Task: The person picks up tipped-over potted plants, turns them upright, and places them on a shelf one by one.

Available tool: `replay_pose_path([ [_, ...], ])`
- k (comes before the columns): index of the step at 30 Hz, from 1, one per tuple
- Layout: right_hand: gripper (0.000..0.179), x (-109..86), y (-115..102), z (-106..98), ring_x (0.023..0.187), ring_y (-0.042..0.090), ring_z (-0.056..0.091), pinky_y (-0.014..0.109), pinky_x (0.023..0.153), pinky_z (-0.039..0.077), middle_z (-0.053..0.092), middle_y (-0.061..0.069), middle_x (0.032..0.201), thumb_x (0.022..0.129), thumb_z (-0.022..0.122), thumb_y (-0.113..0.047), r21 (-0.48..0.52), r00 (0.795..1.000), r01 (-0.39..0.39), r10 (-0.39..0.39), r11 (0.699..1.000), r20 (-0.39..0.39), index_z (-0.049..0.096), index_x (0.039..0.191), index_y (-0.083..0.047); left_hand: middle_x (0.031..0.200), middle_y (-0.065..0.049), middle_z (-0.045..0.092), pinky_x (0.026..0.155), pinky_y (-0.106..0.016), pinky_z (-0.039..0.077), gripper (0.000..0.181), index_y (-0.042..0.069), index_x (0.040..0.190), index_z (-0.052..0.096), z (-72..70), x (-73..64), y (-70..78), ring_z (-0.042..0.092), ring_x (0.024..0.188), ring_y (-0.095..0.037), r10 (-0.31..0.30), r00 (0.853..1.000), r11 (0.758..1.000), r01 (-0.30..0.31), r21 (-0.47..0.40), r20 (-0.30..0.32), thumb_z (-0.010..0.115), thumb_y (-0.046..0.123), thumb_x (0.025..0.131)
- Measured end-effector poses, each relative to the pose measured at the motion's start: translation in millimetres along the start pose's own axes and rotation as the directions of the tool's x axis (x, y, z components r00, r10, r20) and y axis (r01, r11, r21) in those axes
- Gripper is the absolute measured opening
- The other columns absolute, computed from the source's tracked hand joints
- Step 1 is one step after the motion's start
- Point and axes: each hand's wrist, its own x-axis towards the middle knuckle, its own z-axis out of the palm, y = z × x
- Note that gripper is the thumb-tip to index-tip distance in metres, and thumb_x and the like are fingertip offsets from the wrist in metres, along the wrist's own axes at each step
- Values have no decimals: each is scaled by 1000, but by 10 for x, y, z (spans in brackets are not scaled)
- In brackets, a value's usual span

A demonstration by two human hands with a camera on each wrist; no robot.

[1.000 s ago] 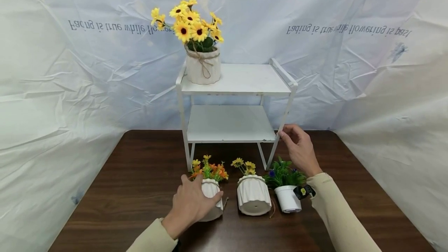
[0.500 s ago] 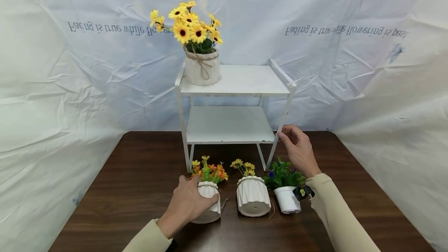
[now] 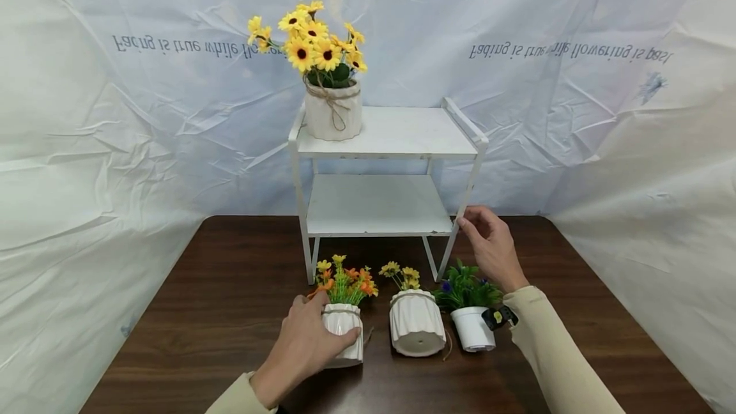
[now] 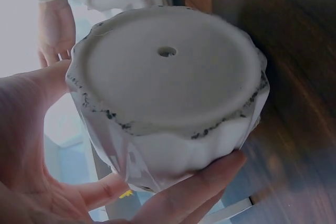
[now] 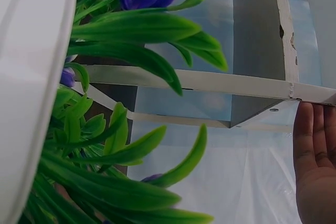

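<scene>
My left hand grips a white fluted flowerpot with orange and yellow flowers, thumb on its near side. In the left wrist view the pot's base faces the camera, showing a drain hole and dark specks along its edge. At the right post of a white two-tier shelf, my right hand holds on at the lower tier's height. Its fingers meet the frame in the right wrist view. Between the hands, a second fluted pot with yellow flowers lies tipped, base toward me.
A smooth white pot with green leaves and purple flowers lies under my right wrist. On the shelf's top left stands a pot of yellow sunflowers. The dark wooden table backs onto a printed cloth.
The pot in my left hand has tilted more upright, so less of its base shows in the head view. My right hand has stayed at the shelf post.
</scene>
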Motion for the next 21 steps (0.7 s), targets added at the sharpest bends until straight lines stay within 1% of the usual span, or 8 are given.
replay_pose_path([
  [3, 22, 2, -8, -3, 88, 6, 62, 24, 75, 51, 68, 7, 105, 105, 59, -28, -5, 1000, 2, -2, 1000, 0, 66, 119, -13, 122, -24, 58, 74, -53, 54, 80, 8, 131, 62, -4, -27, 10, 63, 93, -38, 9, 1000, 1000, -8, 7, -17, 84, 57, 72],
  [5, 22, 4, -15, -4, 88, 7, 62, 24, 75, 51, 68, 7, 105, 105, 59, -28, -5, 1000, 0, 0, 1000, -1, 66, 119, -14, 121, -22, 58, 74, -53, 54, 78, 8, 129, 63, -3, -45, 15, 63, 93, -38, 18, 999, 1000, -18, 5, -33, 85, 56, 71],
  [11, 22, -4, -23, -2, 87, 8, 62, 23, 74, 50, 68, 6, 105, 105, 59, -29, -4, 1000, -3, 3, 1000, 0, 66, 119, -14, 121, -18, 57, 72, -50, 54, 63, 13, 114, 65, 25, -87, 24, 64, 90, -36, 41, 997, 999, -43, -16, -67, 87, 53, 70],
  [15, 22, -7, -24, 1, 87, 9, 61, 23, 74, 49, 67, 6, 105, 105, 59, -29, -2, 1000, -1, 1, 1000, 0, 66, 119, -14, 122, -17, 56, 69, -47, 54, 58, 15, 107, 63, 42, -109, 30, 64, 86, -34, 52, 995, 998, -55, -32, -90, 88, 50, 69],
  [21, 23, -5, -19, -1, 86, 9, 61, 23, 74, 49, 67, 6, 104, 105, 59, -30, 4, 1000, -1, 1, 1000, 2, 66, 118, -14, 124, -15, 55, 70, -46, 54, 58, 17, 109, 63, 48, -125, 60, 64, 88, -32, 61, 990, 997, -67, -47, -126, 89, 50, 69],
])
